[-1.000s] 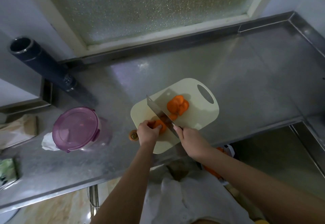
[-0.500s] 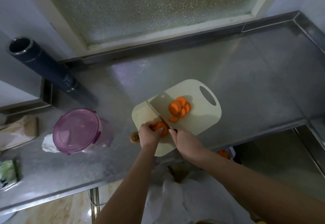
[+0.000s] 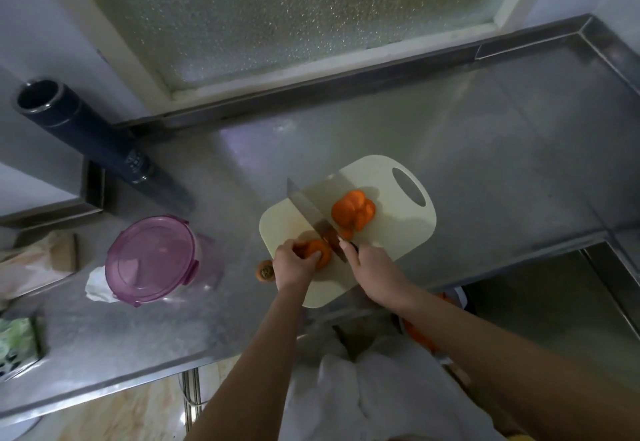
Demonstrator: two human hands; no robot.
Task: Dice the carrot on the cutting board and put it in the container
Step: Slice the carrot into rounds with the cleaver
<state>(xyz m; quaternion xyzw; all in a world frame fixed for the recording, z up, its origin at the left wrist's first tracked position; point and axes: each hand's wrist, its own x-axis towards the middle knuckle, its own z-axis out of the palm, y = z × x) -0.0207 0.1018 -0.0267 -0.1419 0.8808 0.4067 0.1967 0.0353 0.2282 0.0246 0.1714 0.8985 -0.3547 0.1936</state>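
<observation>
Two hands are at work. The left hand (image 3: 294,264) curls over the carrot (image 3: 318,253), fingertips clamping the short stub to the near-left part of the board (image 3: 398,240). The right hand (image 3: 375,267) is wrapped round the handle of the knife (image 3: 311,214), forefinger stretched toward the blade's heel. The broad blade sits just right of the stub, its tip pointing away past the board's far edge; whether the edge touches the board I cannot tell. Beyond the blade, slices (image 3: 353,214) lie in a loose overlapping heap near the board's middle. A cut-off end (image 3: 265,270) sits on the counter (image 3: 485,170) just left of the board, beside the left wrist. Well to the left stands the container (image 3: 152,260), its purple lid on.

The carrot is stiff, dense and round, I'd judge, so the stub will want to roll. It needs a firm downward hold with fingertips tucked back from the edge, and a piece this short leaves them little room. Cut faces are probably damp and may cling to the blade. The slices are light and rigid, so for dicing they'd best be stacked flat, then scooped up on the blade or in cupped fingers. The lid must come off first
</observation>
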